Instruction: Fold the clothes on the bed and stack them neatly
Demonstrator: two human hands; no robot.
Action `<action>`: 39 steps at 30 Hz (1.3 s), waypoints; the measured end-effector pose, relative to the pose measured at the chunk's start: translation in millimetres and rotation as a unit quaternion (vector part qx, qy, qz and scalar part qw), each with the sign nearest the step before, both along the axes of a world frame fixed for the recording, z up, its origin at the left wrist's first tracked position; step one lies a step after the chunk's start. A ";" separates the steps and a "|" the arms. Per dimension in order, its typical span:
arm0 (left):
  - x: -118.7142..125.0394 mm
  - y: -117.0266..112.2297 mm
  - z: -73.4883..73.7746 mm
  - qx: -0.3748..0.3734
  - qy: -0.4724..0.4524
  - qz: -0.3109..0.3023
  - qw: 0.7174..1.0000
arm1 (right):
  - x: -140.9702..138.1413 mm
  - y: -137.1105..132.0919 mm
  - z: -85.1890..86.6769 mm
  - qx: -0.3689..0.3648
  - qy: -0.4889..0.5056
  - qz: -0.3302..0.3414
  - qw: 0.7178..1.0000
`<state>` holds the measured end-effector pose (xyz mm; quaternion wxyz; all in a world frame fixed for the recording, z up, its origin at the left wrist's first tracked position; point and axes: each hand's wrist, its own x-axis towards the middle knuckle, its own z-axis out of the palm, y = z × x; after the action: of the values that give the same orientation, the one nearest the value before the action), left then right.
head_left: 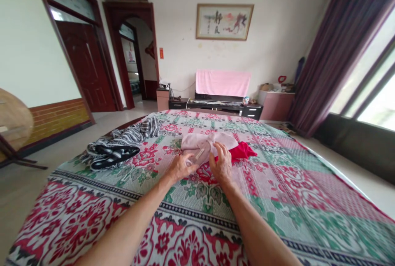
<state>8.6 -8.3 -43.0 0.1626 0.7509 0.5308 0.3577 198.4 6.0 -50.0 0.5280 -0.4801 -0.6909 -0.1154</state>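
Observation:
A pale pink piece of clothing point(197, 141), loosely folded, lies on the patterned bedspread point(191, 204) in front of me. My left hand point(181, 167) grips its near left edge, thumb above and fingers lower down. Bent over the right part of the same cloth, my right hand point(222, 162) has its fingers curled onto the fabric. Between the hands a small whitish strip, like a label, shows on the cloth. A bright red cloth point(243, 152) sticks out to the right from beneath the pink one, partly hidden by it and my right hand.
A crumpled black-and-white striped garment point(123, 144) lies on the left of the bedspread. Beyond the far edge stands a low cabinet point(179, 105) with a pink cloth point(222, 82) draped over a screen. A round wooden board point(14, 117) is at far left, a purple curtain point(327, 47) at right.

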 end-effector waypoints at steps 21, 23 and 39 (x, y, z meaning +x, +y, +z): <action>0.7 -0.5 -6.9 0.118 0.046 -0.011 0.992 | 8.6 4.7 5.1 -0.160 0.017 -0.054 0.985; -0.6 2.3 -8.8 0.140 0.053 0.037 0.988 | 11.2 1.9 6.3 -0.157 0.022 -0.038 0.987; -5.7 14.3 -15.3 0.105 0.101 0.145 0.979 | -0.1 -11.4 6.8 -0.162 -0.020 -0.008 0.987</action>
<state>3.0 6.0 -58.4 -0.0249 0.7107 0.6076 0.3538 198.3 -5.4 -43.2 0.4287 -0.5627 -0.7067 -0.0159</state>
